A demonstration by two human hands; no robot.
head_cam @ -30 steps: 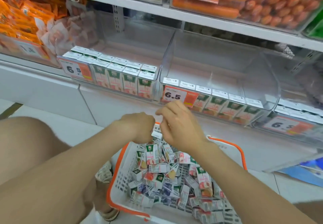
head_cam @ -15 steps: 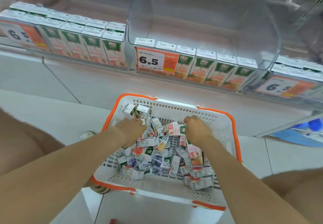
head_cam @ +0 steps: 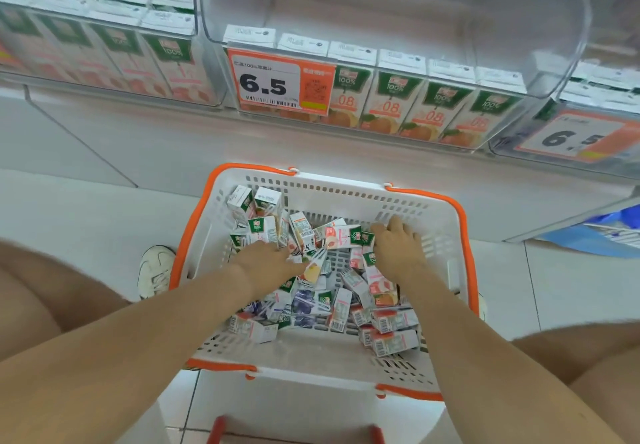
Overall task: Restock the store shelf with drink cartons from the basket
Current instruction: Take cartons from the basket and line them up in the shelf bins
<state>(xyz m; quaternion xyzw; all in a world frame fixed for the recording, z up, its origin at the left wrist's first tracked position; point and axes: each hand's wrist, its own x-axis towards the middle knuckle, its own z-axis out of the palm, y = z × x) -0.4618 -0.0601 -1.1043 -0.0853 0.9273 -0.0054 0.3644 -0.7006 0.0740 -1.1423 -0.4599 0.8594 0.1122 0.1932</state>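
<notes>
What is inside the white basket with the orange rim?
The basket holds a loose pile of small drink cartons, lying at many angles. The left hand and right hand reach into it. What lies under the hands is covered.

Price tag [head_cam: 281,81] reads "6.5"; shelf cartons [head_cam: 388,97] "100%", "08".

We no longer hold our hands together up by the price tag [head_cam: 280,80]. Both are now down in the basket [head_cam: 346,185] and apart, the left hand [head_cam: 266,262] on the heap of drink cartons [head_cam: 311,305], the right hand [head_cam: 398,246] touching a pink carton [head_cam: 341,236] by the far wall.
</notes>
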